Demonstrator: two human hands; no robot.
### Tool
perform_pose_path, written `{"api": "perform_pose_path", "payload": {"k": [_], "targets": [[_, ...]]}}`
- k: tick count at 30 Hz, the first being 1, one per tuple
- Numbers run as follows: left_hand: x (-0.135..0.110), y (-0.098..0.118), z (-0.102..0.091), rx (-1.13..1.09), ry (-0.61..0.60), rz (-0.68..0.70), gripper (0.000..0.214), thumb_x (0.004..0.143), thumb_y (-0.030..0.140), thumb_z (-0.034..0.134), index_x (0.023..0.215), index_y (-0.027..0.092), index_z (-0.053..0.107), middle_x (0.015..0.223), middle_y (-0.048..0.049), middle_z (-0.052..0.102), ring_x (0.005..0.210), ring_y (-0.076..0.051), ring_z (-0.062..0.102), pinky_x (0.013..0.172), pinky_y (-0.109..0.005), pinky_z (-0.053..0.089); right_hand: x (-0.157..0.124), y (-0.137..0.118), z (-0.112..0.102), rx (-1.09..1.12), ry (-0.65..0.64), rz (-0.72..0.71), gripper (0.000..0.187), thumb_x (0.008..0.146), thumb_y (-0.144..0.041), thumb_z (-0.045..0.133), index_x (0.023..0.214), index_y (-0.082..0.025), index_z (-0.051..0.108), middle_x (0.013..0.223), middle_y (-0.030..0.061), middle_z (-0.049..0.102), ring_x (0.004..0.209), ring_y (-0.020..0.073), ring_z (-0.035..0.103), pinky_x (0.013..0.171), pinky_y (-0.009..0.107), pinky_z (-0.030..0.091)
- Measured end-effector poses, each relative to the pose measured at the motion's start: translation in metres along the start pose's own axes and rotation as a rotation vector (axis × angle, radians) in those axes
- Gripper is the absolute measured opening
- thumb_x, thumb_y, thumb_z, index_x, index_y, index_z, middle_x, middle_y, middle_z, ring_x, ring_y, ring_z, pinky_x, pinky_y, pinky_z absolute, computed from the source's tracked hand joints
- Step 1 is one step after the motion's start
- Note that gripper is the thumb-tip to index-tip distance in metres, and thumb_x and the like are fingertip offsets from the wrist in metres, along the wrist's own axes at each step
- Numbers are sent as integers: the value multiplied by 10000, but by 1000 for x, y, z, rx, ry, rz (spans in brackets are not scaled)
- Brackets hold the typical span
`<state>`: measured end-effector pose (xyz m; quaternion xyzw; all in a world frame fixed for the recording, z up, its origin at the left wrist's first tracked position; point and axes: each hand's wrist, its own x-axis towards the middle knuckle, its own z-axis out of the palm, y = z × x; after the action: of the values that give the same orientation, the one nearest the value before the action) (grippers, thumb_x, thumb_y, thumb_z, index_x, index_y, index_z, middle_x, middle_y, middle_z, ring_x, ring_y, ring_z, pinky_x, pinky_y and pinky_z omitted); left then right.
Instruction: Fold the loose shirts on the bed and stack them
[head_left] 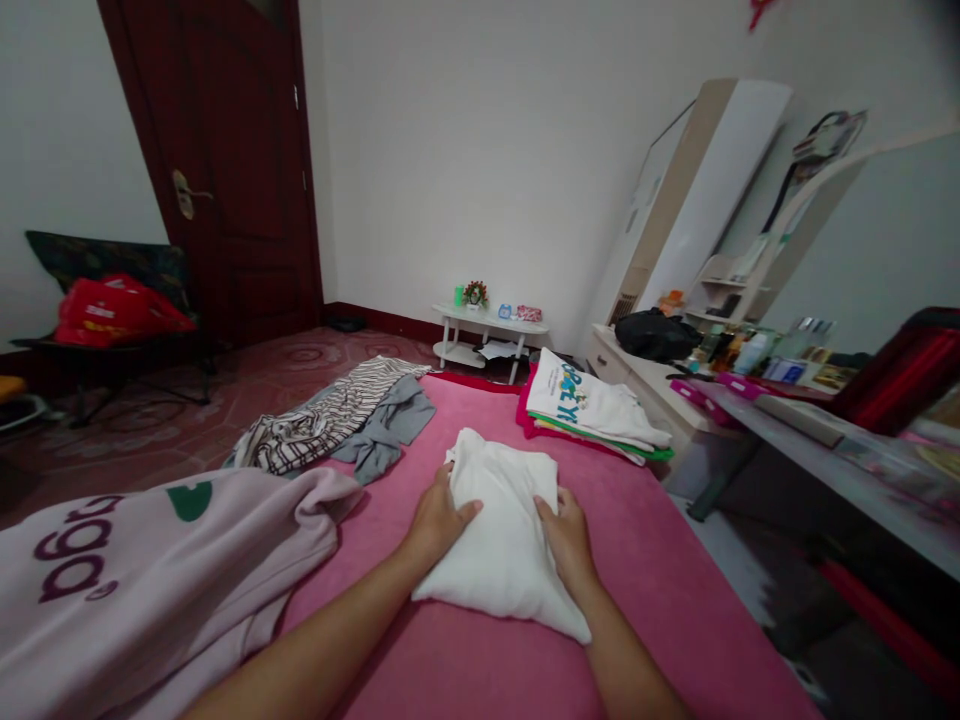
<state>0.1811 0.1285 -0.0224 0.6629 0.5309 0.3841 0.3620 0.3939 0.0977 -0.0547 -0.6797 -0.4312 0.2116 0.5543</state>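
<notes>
A white folded garment (502, 530) lies on the pink bed cover (637, 590) in front of me. My left hand (442, 515) grips its left edge, thumb on top and fingers underneath. On the opposite edge my right hand (564, 530) holds it the same way, thumb over the cloth. Beyond it to the right is a stack of folded clothes (600, 405), a printed white one on top. To the left lie a striped garment (337, 410), a grey garment (390, 425) and a pale pink sweatshirt (187, 570) with dark lettering.
A low white table (487, 318) stands against the far wall. At right are a cluttered dresser (652, 375) and a desk edge (795, 440) with a dark red cylinder (900, 370). A chair (112, 250) at left bears a red bag (116, 310).
</notes>
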Motion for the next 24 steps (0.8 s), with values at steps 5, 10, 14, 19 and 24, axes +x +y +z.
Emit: {"api": "perform_pose_path", "payload": {"k": [5, 10, 14, 19, 24], "targets": [[-4, 1, -9, 106, 36, 104, 675, 748, 222, 654, 1358, 147, 376, 1307, -147, 534, 1183, -254, 533, 1000, -385, 415, 2, 5, -6, -40, 2, -2, 464, 741, -386, 530, 1142, -155, 523, 1063, 122, 684, 932, 244, 662, 839, 361, 501], [-29, 52, -28, 461, -111, 424, 517, 803, 216, 560, 1315, 173, 502, 1486, -133, 339, 1350, -284, 345, 1108, -422, 307, -14, -45, -12, -364, -33, -267, 615, 780, -381, 507, 1334, -123, 437, 1357, 172, 502, 1267, 275, 463, 1057, 418, 364], [-56, 64, -14, 488, -436, 591, 530, 905, 266, 413, 1426, 172, 379, 1487, -124, 362, 1382, -261, 302, 1150, -465, 218, -50, -70, 1, -452, -356, -327, 598, 927, -464, 295, 1436, -155, 354, 1526, 89, 299, 1420, 210, 220, 1168, 429, 163], [-57, 33, 7, 504, -504, 551, 651, 920, 332, 386, 1509, 192, 149, 1571, -100, 132, 1433, -280, 144, 1152, -513, 167, -68, -51, 18, -568, -538, -260, 598, 960, -515, 194, 1487, -236, 236, 1568, 3, 167, 1448, 179, 78, 1174, 479, 43], [-38, 26, 11, 514, -513, 517, 667, 917, 378, 380, 1508, 173, 150, 1567, -96, 147, 1434, -259, 150, 1161, -480, 149, -45, -42, 20, -644, -530, -285, 613, 953, -563, 178, 1486, -264, 232, 1569, -21, 164, 1450, 176, 45, 1172, 478, 44]]}}
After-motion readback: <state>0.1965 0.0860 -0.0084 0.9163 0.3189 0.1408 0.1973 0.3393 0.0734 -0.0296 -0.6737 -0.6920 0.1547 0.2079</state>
